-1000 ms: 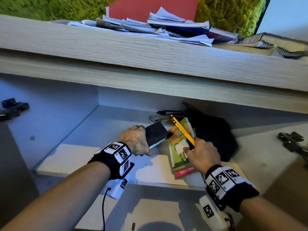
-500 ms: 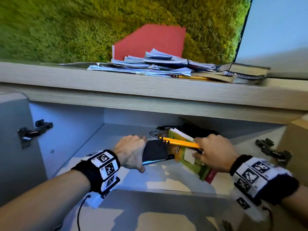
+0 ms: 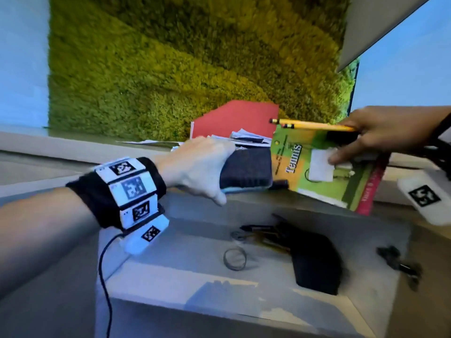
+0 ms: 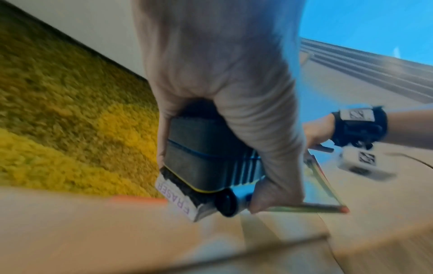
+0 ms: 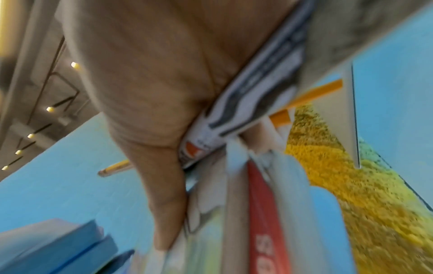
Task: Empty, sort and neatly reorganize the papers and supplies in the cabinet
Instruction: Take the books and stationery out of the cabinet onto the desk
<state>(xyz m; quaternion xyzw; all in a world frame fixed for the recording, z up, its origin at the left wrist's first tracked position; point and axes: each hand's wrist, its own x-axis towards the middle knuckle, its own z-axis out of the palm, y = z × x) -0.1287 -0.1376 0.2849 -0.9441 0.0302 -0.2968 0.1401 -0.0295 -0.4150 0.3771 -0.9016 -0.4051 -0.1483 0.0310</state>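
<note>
My left hand point(image 3: 207, 167) grips a black board eraser point(image 3: 246, 169) together with a marker point(image 3: 278, 184), held at the level of the cabinet top. In the left wrist view the fingers wrap the eraser point(image 4: 206, 163) and the marker's cap point(image 4: 226, 204) pokes out below. My right hand point(image 3: 361, 142) holds a green Tennis book point(image 3: 317, 176) with a red-spined book behind it, two yellow pencils point(image 3: 314, 125) and a dark marker. The right wrist view shows that marker point(image 5: 246, 111) pressed against the books point(image 5: 264, 213). A loose paper pile point(image 3: 246, 139) and a red folder point(image 3: 239, 117) lie on the cabinet top.
Inside the open cabinet, the shelf point(image 3: 170, 272) holds a black pouch point(image 3: 314, 262), some pens point(image 3: 263, 234) and a ring-shaped band point(image 3: 234, 259). A door hinge point(image 3: 395, 261) sticks out at the right. A green moss wall point(image 3: 185, 69) stands behind.
Both hands have risen out of the cabinet shelf to the level of its top, the left carrying the eraser and marker, the right carrying the books and pencils.
</note>
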